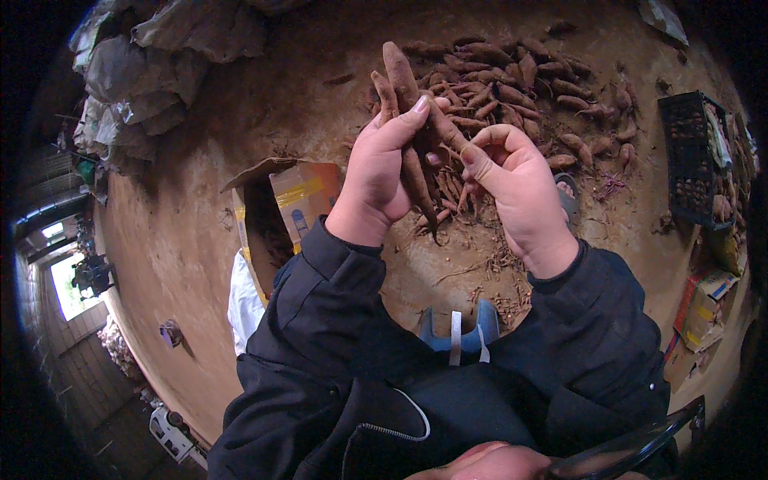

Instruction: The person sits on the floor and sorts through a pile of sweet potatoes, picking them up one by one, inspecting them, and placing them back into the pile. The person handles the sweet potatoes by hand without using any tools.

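Observation:
My left hand (379, 161) grips a bunch of brown, soil-dusted sweet potatoes (400, 71) in front of my body. One thick root points away from me, a thinner one stands beside it, and a tapering one (418, 180) hangs below the palm. With thumb and forefinger, my right hand (521, 183) pinches the lower end of a slender root (446, 127), whose upper end meets the bunch at my left thumb. Whether that root is still joined to the bunch, I cannot tell. Behind both hands, a heap of sweet potatoes (501, 72) spreads over the floor.
An open cardboard box (309, 201) with yellow tape stands left, a white sack (243, 309) beside it. Right are a black plastic crate (684, 162) of roots and another cardboard box (708, 309). A slippered foot (566, 193) shows by my right wrist. Root scraps (504, 258) litter the floor.

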Available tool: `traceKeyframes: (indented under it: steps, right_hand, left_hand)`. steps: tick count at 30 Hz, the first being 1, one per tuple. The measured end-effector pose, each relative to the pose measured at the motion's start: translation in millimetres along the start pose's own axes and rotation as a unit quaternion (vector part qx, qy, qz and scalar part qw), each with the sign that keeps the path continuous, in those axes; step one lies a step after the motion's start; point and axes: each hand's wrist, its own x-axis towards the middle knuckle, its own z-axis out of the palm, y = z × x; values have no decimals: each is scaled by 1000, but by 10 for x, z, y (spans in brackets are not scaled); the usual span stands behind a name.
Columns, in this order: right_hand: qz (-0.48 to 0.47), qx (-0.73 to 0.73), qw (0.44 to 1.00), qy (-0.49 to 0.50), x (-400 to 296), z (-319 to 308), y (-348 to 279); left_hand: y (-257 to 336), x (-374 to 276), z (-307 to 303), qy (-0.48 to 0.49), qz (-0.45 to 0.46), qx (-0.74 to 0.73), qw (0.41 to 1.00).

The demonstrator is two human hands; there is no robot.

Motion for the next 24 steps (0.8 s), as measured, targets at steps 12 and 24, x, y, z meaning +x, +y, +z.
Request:
traceKeyframes:
  steps: [12, 24]
  right_hand:
    - [60, 61, 996, -3, 30, -51, 30]
    - [38, -23, 999, 9, 67, -81, 119]
  left_hand:
    - [-9, -1, 20, 28, -9, -13, 999]
    - [-11, 19, -78, 37, -11, -7, 999]
